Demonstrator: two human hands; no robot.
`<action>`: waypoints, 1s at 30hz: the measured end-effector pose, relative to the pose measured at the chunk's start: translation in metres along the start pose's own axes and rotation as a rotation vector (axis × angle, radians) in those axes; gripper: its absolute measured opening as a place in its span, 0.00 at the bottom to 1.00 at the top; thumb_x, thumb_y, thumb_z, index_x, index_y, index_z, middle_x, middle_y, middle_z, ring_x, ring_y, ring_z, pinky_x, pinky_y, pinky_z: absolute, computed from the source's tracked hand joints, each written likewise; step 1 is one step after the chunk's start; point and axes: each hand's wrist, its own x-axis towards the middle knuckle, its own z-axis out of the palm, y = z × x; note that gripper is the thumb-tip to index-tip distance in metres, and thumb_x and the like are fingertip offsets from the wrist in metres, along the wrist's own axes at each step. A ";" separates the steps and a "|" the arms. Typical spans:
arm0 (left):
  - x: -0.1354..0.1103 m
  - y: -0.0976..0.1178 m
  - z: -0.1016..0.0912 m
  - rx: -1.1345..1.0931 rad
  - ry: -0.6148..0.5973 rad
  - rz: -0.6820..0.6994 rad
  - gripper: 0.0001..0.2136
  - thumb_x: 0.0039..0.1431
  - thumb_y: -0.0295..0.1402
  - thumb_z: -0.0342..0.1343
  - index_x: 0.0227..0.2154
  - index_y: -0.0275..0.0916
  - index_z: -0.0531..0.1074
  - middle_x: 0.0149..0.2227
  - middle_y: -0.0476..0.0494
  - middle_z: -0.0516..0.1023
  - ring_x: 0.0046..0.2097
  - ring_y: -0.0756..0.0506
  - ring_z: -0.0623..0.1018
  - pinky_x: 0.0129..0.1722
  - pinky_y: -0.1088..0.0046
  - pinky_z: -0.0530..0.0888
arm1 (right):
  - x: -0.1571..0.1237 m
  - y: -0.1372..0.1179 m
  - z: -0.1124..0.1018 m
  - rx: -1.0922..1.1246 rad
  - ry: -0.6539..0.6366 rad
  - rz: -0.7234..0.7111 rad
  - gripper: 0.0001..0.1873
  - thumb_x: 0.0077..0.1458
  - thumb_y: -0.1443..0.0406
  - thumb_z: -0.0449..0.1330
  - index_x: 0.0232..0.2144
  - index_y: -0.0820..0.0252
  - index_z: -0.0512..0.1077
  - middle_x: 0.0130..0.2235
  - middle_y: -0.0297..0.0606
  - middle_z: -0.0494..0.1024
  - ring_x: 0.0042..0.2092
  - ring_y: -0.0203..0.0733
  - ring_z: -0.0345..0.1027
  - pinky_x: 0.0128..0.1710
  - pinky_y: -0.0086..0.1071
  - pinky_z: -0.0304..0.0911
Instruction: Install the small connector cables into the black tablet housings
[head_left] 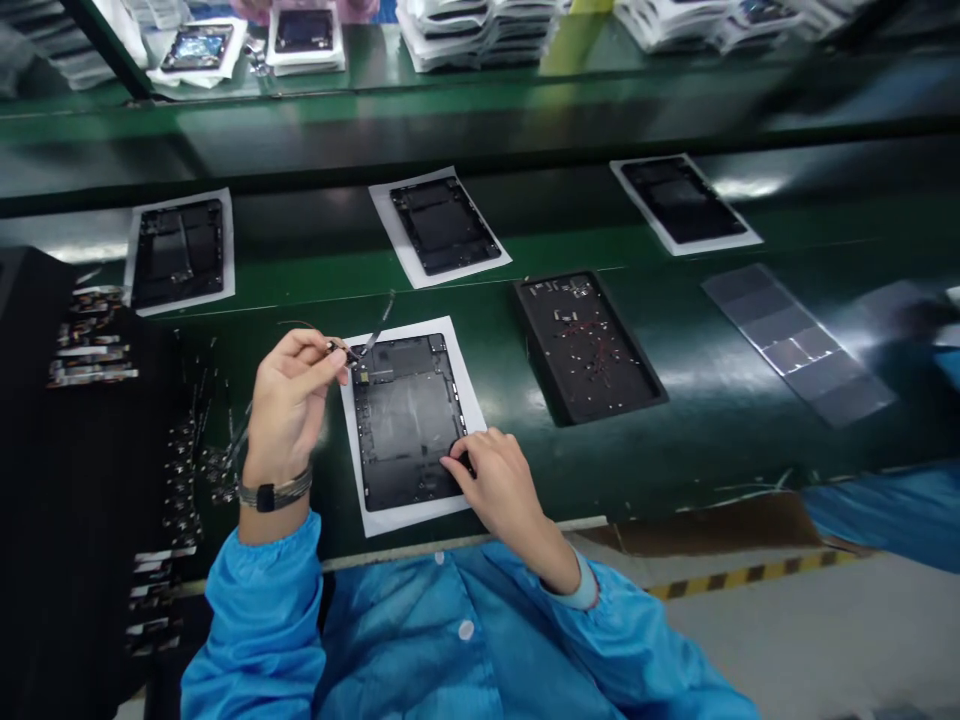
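Observation:
A black tablet back housing (pixel 409 425) lies on a white sheet (pixel 474 395) in front of me, its inner side up. Above its upper left corner, my left hand (pixel 294 385) pinches a thin flex cable (pixel 381 325), whose strip sticks up past the fingertips. At the housing's lower right edge, my right hand (pixel 499 475) has thumb and fingers curled round the rim. The fingertips there are partly hidden. Left of my left wrist, several small cable parts (pixel 182 470) hang along the side of a black block (pixel 75 450).
Other housings on white sheets lie farther back: left (pixel 180 250), middle (pixel 444 222) and right (pixel 681 200). A black tray (pixel 592 345) of small wired parts stands to the right. Beyond are clear film strips (pixel 799 345) and a co-worker's blue sleeve (pixel 892 510). Stacked packs (pixel 480 30) fill the shelf.

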 end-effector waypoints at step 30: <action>-0.102 -0.070 0.012 0.215 -0.016 -0.370 0.12 0.45 0.33 0.67 0.31 0.35 0.72 0.23 0.48 0.76 0.27 0.48 0.78 0.25 0.75 0.73 | 0.020 0.012 -0.036 0.606 -0.471 -0.003 0.06 0.55 0.65 0.60 0.28 0.61 0.73 0.23 0.32 0.73 0.26 0.34 0.64 0.28 0.28 0.58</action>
